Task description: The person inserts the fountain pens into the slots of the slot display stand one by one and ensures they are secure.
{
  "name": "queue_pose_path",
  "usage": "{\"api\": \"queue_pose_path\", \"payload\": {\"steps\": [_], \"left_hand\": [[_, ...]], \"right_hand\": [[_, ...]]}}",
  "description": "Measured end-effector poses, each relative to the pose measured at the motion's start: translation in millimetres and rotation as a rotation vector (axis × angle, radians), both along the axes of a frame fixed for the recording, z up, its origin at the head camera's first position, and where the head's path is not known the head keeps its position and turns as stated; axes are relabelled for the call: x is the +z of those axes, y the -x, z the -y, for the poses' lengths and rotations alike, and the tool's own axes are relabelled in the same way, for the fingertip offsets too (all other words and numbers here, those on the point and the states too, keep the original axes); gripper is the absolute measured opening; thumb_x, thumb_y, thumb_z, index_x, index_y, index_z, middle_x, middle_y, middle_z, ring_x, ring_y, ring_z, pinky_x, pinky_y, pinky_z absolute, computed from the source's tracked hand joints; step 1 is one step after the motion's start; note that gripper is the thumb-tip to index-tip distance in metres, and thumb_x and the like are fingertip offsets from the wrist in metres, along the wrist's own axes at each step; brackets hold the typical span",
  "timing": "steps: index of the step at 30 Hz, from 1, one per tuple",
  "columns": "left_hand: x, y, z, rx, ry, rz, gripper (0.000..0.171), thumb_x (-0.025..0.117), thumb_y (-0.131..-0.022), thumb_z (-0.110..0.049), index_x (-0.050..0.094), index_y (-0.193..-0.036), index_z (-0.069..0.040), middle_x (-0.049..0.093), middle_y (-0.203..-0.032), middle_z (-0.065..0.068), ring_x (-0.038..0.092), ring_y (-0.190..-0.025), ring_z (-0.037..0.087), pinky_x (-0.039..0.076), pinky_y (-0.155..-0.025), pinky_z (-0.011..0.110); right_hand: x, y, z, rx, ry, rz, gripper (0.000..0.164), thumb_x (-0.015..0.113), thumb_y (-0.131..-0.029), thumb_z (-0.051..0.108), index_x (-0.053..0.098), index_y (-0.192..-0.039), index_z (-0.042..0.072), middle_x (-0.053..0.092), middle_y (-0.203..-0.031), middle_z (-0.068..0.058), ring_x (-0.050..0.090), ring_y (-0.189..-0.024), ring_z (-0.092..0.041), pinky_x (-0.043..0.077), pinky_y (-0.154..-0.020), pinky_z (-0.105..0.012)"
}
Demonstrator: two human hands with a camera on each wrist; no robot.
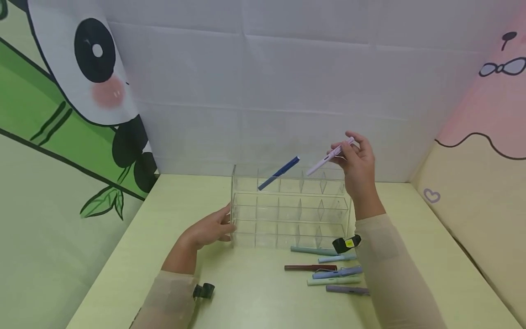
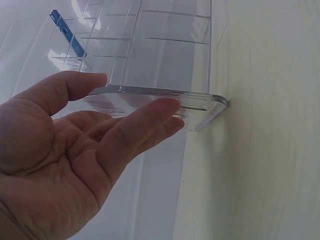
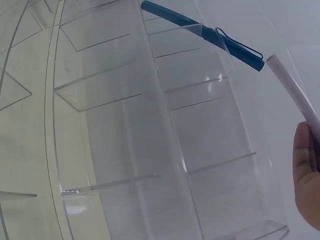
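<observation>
Lilac pen [image 1: 324,161], tilted, pinched in right hand [image 1: 359,164] near clear rack [image 1: 287,223]; blue pen [image 1: 280,172] leaning in top row.

The place looks like a small booth [image 1: 263,132]: a pale surface [image 1: 246,292] closed in by a creased plain sheet [image 1: 296,77] behind, with large cartoon prints on the left [image 1: 61,87] and right [image 1: 481,109]. Whether it stands in a home, office or studio cannot be told.
</observation>
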State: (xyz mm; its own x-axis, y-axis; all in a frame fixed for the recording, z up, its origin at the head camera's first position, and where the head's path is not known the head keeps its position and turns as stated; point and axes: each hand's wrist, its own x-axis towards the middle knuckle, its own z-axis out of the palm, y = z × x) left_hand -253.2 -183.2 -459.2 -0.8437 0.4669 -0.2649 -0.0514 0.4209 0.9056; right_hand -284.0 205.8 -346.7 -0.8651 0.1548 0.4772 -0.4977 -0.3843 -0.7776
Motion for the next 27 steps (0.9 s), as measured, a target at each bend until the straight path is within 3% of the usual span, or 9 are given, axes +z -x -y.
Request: {"api": "queue_pose_path", "payload": {"steps": [6, 11, 14, 20, 27], "left_hand": [[0.0, -2.0, -3, 0.006, -0.02, 0.006, 0.08, 0.056, -0.1, -0.022, 0.002, -0.159, -0.026, 0.021, -0.161, 0.021, 0.06, -0.12, 0.04, 0.033, -0.11, 0.059], [0.3, -2.3, -3, 0.003, -0.027, -0.001, 0.08, 0.054, -0.1, -0.019, 0.002, -0.159, -0.027, 0.023, -0.16, 0.02, 0.056, -0.124, 0.04, 0.04, -0.108, 0.055], [0.6, -2.0, -1, -0.006, -0.026, -0.008, 0.08, 0.054, -0.1, -0.02, 0.001, -0.159, -0.027, 0.023, -0.16, 0.02, 0.054, -0.126, 0.04, 0.042, -0.106, 0.054], [1.5, -2.6, 1, -0.023, -0.015, -0.004, 0.081, 0.054, -0.101, -0.023, -0.002, -0.159, -0.025, 0.02, -0.161, 0.022, 0.056, -0.124, 0.042, 0.037, -0.109, 0.057], [1.5, -3.0, 1, -0.022, -0.016, -0.012, 0.08, 0.054, -0.101, -0.022, -0.001, -0.159, -0.024, 0.02, -0.16, 0.023, 0.055, -0.125, 0.042, 0.04, -0.108, 0.055]], "right_hand": [[-10.2, 11.5, 4, -0.038, 0.038, 0.047, 0.038, 0.06, -0.097, 0.01, 0.048, -0.133, 0.005, 0.066, -0.096, -0.015, 0.07, -0.084, -0.026, 0.059, -0.08, -0.034], [-13.2, 13.3, 6, -0.041, -0.014, 0.042, 0.035, 0.059, -0.097, 0.007, 0.05, -0.131, 0.003, 0.067, -0.096, -0.016, 0.071, -0.085, -0.026, 0.059, -0.081, -0.034], [-14.6, 12.3, 8, -0.025, -0.08, 0.041, 0.035, 0.058, -0.098, 0.006, 0.05, -0.132, 0.002, 0.066, -0.098, -0.016, 0.072, -0.085, -0.026, 0.059, -0.082, -0.034], [-16.9, 10.6, 5, 0.004, -0.302, 0.06, 0.032, 0.058, -0.099, 0.014, 0.055, -0.13, 0.006, 0.068, -0.105, -0.016, 0.072, -0.091, -0.023, 0.058, -0.085, -0.033], [-14.8, 12.3, -2, 0.124, -0.494, 0.06, 0.036, 0.057, -0.1, 0.021, 0.055, -0.131, 0.004, 0.063, -0.117, -0.024, 0.069, -0.099, -0.025, 0.057, -0.087, -0.034]]}}
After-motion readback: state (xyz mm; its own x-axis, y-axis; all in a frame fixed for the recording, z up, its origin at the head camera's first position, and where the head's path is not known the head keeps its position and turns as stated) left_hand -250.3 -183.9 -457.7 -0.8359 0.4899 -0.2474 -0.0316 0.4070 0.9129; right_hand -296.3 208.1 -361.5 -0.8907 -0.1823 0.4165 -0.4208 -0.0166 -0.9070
